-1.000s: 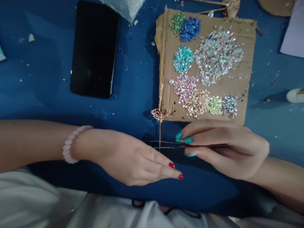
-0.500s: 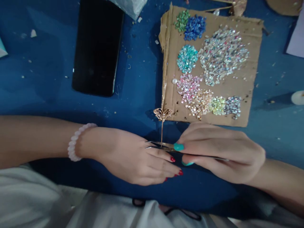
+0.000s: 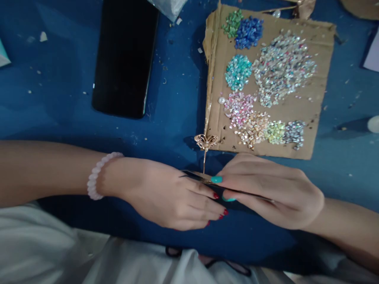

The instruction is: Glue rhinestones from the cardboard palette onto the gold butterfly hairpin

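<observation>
My left hand (image 3: 174,193), red-nailed, has its fingers curled round the thin stem of a gold butterfly hairpin (image 3: 206,141); the grip itself is mostly hidden. The openwork butterfly head stands beyond the fingers, at the cardboard's near left corner. In my right hand (image 3: 275,189), with turquoise nails, is a pair of metal tweezers (image 3: 204,177), pinched between thumb and finger. Its bent tips point left, over the back of my left index finger and across the stem. Whether anything sits between the tips I cannot make out.
A cardboard piece (image 3: 314,110) bears several piles of coloured shell chips (image 3: 284,67) and a pearl bead (image 3: 221,100). To its left lies a black phone (image 3: 126,59). A white round-ended object (image 3: 373,124) is at the right edge. Small scraps dot the blue table (image 3: 59,102).
The tweezers have shifted slightly left and their tips have drawn closer together. The cardboard and phone sit a little further right in view. My left hand keeps nearly the same pose.
</observation>
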The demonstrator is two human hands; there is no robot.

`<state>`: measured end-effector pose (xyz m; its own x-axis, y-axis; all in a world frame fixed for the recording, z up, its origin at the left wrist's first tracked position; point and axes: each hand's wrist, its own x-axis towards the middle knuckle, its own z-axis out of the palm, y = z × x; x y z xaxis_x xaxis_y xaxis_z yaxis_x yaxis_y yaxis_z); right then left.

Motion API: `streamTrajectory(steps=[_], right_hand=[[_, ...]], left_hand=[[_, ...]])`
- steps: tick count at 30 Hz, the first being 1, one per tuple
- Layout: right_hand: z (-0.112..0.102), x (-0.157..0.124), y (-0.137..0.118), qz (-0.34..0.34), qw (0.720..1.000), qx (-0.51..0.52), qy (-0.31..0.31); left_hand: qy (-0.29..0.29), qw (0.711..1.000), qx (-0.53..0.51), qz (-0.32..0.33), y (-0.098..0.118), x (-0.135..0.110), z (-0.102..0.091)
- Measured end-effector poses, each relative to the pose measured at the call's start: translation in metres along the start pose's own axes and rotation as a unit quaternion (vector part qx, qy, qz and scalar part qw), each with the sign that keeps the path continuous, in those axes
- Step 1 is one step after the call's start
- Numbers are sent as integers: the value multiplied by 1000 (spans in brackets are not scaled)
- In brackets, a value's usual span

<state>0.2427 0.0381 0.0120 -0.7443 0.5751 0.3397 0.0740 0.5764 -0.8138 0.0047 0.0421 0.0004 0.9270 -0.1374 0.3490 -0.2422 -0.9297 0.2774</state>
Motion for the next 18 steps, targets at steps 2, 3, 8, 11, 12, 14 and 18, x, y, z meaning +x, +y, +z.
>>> streamTrajectory(steps=[2,3,8,11,12,14,18], right_hand=[[3,0,0,12,1000,-20,3],[4,-1,-1,17,999,-30,7],[7,-2,-1,20,997,-64,28],[6,-2,-1,9,998,-62,19],[6,-3,-1,4,998,-58,13],[6,-3,-1,-4,998,-54,13],[4,-4,-1,6,996,-83,20]], left_hand=[[1,1000,12,9,0,-1,1],[2,1000,12,10,0,-1,1],[-16,999,-40,-5,-2,1,0],[-39,996,-78,-21,-2,2,-1],[-38,996,-78,-21,-2,2,-1],[-34,997,-70,-20,-2,2,-1],[-56,992,-112,-34,-1,2,-1]])
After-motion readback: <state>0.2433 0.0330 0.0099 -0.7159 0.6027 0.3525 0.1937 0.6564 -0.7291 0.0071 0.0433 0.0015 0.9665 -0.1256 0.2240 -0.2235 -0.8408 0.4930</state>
